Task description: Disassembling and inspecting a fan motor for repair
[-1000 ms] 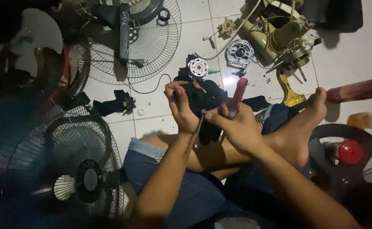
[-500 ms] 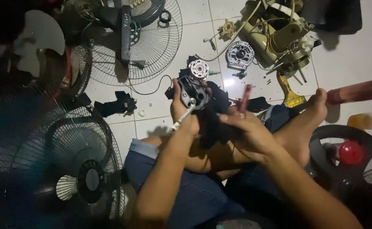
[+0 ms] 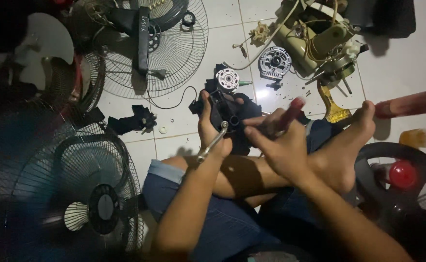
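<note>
Our left hand (image 3: 213, 131) grips the dark, blocky fan motor housing (image 3: 225, 112) and a silver metal rod (image 3: 212, 144) above our crossed legs; right hand (image 3: 276, 140) fingers close on a red-handled screwdriver (image 3: 289, 112) touching it. Behind the housing: white tiled floor (image 3: 417, 68), round wire fan grille (image 3: 164, 48).

A dark fan motor (image 3: 225, 114) with a metal shaft (image 3: 212, 144) pointing toward the person is held upright above crossed legs, while a red-handled screwdriver (image 3: 286, 116) is angled at its right side.
</note>
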